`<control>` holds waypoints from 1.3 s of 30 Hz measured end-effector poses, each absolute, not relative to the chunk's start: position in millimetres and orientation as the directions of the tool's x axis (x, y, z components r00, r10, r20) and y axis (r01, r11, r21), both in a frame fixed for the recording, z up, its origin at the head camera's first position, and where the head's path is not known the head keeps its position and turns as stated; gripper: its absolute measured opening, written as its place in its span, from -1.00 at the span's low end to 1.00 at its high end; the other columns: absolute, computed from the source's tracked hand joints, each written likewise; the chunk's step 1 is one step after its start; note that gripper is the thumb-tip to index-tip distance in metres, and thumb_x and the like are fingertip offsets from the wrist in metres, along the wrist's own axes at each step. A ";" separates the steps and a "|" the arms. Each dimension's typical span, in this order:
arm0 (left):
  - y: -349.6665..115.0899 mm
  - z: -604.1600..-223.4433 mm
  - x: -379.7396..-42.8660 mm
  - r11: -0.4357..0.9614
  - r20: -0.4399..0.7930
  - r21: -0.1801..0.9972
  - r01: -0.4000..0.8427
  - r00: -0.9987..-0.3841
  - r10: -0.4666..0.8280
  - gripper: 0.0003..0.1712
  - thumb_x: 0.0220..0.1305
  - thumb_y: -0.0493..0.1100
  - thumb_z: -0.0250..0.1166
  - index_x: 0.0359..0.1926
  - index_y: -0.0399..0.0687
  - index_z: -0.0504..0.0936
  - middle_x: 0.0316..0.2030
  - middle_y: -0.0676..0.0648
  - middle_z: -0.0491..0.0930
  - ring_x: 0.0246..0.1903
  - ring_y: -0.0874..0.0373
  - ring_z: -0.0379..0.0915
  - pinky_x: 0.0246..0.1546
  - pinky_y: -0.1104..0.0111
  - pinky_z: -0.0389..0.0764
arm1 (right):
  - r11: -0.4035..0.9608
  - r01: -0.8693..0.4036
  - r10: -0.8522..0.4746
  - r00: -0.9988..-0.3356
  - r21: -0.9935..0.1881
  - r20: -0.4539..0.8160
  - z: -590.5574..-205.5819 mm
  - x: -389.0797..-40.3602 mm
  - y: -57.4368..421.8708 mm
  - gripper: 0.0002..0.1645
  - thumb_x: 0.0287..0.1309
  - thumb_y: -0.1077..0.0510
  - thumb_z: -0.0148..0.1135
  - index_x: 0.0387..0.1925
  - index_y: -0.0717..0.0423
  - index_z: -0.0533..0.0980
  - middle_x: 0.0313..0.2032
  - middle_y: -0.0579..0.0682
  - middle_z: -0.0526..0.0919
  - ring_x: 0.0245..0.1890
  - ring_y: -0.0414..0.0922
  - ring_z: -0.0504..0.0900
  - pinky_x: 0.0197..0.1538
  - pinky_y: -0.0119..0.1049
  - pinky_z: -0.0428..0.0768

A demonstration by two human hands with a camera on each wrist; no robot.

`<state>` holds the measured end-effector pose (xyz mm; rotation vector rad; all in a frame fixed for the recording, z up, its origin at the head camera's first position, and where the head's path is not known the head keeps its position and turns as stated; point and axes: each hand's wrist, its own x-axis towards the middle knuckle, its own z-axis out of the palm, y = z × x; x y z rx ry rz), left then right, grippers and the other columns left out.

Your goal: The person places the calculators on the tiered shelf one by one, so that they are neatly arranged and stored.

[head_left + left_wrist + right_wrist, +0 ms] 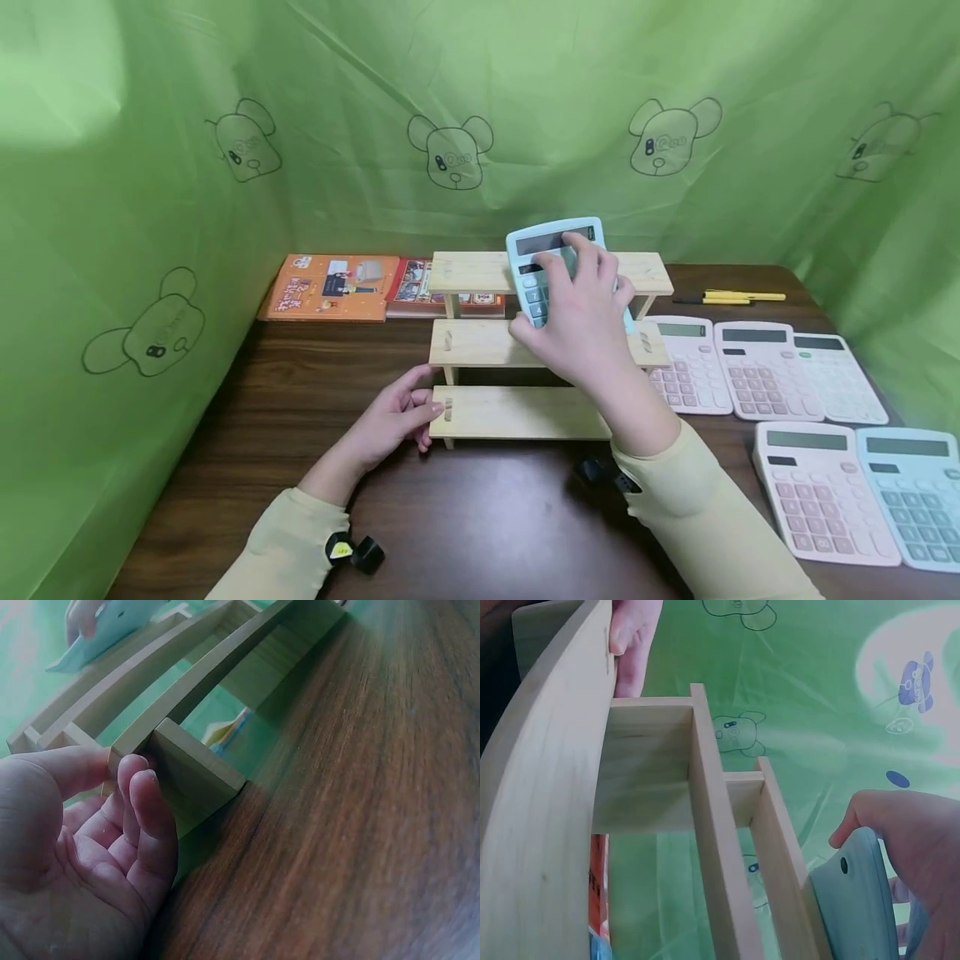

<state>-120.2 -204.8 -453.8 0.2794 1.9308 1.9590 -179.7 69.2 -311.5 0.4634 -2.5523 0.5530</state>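
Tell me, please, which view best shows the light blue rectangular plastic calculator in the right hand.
The head view: the light blue calculator shows its display and some keys, though the right hand covers part. The left wrist view has a piece at the top; the right wrist view, a portion cut off below.

And there on the blue calculator (529, 275), by the wooden three-tier shelf's (517, 412) upper boards, keys (533, 295) show 7 and 4; behind the shelf, cartoon animal faces (454, 158) on the green curtain (540, 83) carry what looks like "Qoo"; left of it, the orange book's (363, 304) title characters (291, 293) are too small to read.
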 end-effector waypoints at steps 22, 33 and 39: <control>-229.7 -455.2 -101.6 0.048 -0.117 0.993 -0.107 -0.922 0.370 -0.33 0.37 -0.14 0.23 0.40 0.09 0.15 -0.37 -0.30 0.51 -0.62 -0.08 0.50 -0.55 -0.04 0.65 | 0.557 -0.768 -0.633 -0.639 -0.315 0.437 -310.7 -183.6 84.8 -0.31 -0.07 0.10 0.37 0.17 0.08 0.41 0.43 0.14 0.12 0.44 0.05 0.02 0.44 -0.04 0.12; -209.6 -454.0 -115.1 0.056 -0.111 0.994 -0.096 -0.919 0.379 -0.36 0.37 -0.12 0.24 0.38 0.17 0.19 -0.35 -0.31 0.53 -0.61 -0.11 0.49 -0.55 -0.04 0.65 | 0.513 -0.795 -0.526 -0.589 -0.324 0.613 -321.1 -194.2 88.1 -0.54 0.05 0.08 0.44 0.03 0.02 0.56 0.28 0.16 0.33 0.35 0.12 0.20 0.35 0.03 0.25; -205.9 -451.9 -118.4 0.057 -0.120 0.993 -0.107 -0.918 0.378 -0.35 0.36 -0.11 0.25 0.38 0.18 0.20 -0.36 -0.30 0.54 -0.61 -0.10 0.50 -0.54 -0.06 0.65 | 0.525 -0.787 -0.511 -0.595 -0.323 0.620 -326.2 -198.5 86.2 -0.53 0.10 0.08 0.42 0.08 0.01 0.56 0.31 0.12 0.34 0.41 0.07 0.15 0.41 -0.01 0.19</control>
